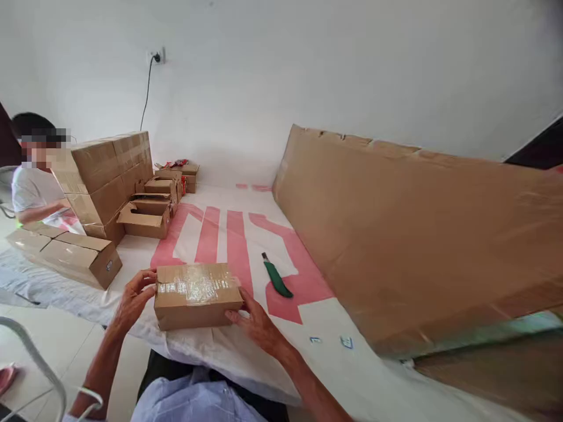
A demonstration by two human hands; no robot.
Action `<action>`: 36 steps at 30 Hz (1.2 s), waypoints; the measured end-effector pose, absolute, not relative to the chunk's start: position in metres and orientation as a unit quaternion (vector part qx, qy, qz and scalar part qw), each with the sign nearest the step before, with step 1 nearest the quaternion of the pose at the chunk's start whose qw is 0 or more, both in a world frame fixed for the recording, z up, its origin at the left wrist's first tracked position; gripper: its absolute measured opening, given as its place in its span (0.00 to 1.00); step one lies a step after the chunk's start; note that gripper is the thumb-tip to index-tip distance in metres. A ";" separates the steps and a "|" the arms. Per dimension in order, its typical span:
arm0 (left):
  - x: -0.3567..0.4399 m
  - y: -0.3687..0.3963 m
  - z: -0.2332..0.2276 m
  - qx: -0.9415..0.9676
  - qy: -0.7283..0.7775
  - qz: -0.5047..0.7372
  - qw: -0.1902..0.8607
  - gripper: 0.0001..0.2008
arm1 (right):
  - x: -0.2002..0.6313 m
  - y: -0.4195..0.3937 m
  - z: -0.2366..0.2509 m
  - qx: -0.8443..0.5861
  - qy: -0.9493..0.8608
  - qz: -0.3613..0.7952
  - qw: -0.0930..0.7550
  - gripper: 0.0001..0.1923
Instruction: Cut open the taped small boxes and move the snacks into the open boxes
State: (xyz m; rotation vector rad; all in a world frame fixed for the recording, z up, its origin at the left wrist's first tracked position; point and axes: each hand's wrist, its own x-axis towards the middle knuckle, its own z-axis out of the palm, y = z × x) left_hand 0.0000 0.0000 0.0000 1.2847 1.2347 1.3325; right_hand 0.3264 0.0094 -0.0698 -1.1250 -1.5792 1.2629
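A taped cardboard box rests on the cloth-covered table near its front edge, with clear shiny tape across its top. My left hand holds the box's left end, fingers at the upper edge and thumb at the side. At the opposite end, my right hand grips the near right corner between thumb and fingers. A knife with a curved green handle lies on the cloth to the right of the box, its short blade pointing away from me.
Stacked sealed boxes stand at the left, with open boxes beside them. Another pair of boxes lies at the left edge. A person sits behind the stack. A large cardboard sheet leans along the right. Two small labels lie nearby.
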 end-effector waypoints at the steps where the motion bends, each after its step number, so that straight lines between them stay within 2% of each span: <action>1: 0.000 0.001 0.001 0.513 0.500 0.536 0.446 0.11 | 0.326 0.009 -0.070 -0.445 -0.625 0.498 0.404 0.32; 7: -0.001 0.003 0.010 0.487 0.531 0.515 0.465 0.14 | 0.325 0.007 -0.072 -0.451 -0.625 0.494 0.402 0.31; 12: -0.003 0.005 0.025 0.527 0.557 0.449 0.459 0.13 | 0.324 0.006 -0.075 -0.460 -0.612 0.506 0.398 0.37; 17: -0.009 0.011 0.045 0.629 0.588 0.340 0.379 0.08 | 0.323 0.006 -0.077 -0.463 -0.611 0.502 0.400 0.40; 22: -0.015 0.018 0.060 0.701 0.615 0.231 0.276 0.07 | 0.322 0.005 -0.075 -0.457 -0.625 0.482 0.410 0.37; 28: -0.014 0.022 0.065 0.726 0.581 0.217 0.297 0.06 | 0.323 0.007 -0.064 -0.434 -0.647 0.468 0.418 0.38; 32: -0.010 0.018 0.066 0.736 0.566 0.233 0.291 0.07 | 0.311 0.016 -0.041 -0.439 -0.716 0.320 0.438 0.39; 36: -0.008 0.011 0.061 0.707 0.545 0.286 0.347 0.06 | 0.281 0.028 -0.005 -0.366 -0.851 0.135 0.352 0.31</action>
